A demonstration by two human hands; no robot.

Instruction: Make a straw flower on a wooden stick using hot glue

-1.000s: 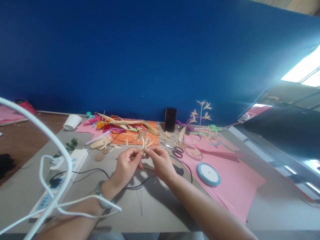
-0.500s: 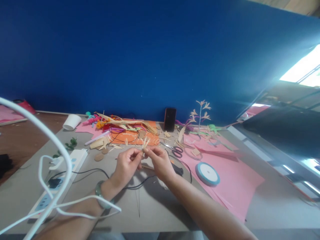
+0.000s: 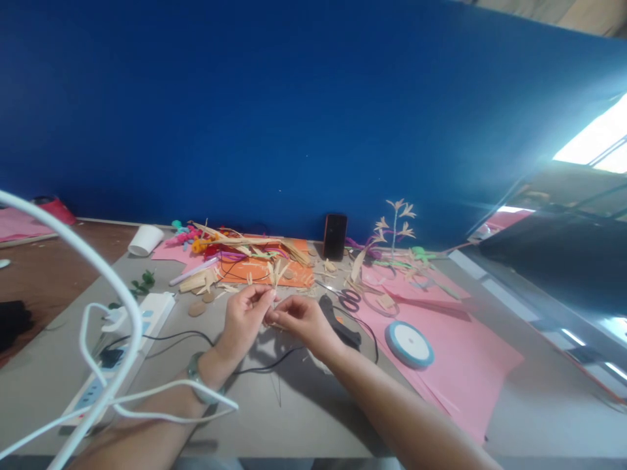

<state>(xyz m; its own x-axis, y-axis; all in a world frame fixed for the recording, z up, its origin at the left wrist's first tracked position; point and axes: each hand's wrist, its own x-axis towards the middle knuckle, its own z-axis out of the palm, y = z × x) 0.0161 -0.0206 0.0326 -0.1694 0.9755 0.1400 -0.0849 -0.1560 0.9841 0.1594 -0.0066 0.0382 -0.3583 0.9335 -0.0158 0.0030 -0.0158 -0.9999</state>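
Note:
My left hand is closed in a pinch on a small straw flower whose pale petals fan upward above my fingertips. My right hand sits just to its right and slightly lower, fingers pinched at the base of the same flower. Both hands hover over the grey table near its middle. A thin stem hangs down below the hands. A green watch is on my left wrist.
A black glue gun and scissors lie right of my hands. A white tape roll rests on pink paper. Straw scraps cover orange paper. A phone, a straw plant, a power strip and a cup stand around.
Both hands have shifted slightly left with the flower. My right hand dropped a little lower, under the flower's base, uncovering the glue gun behind it.

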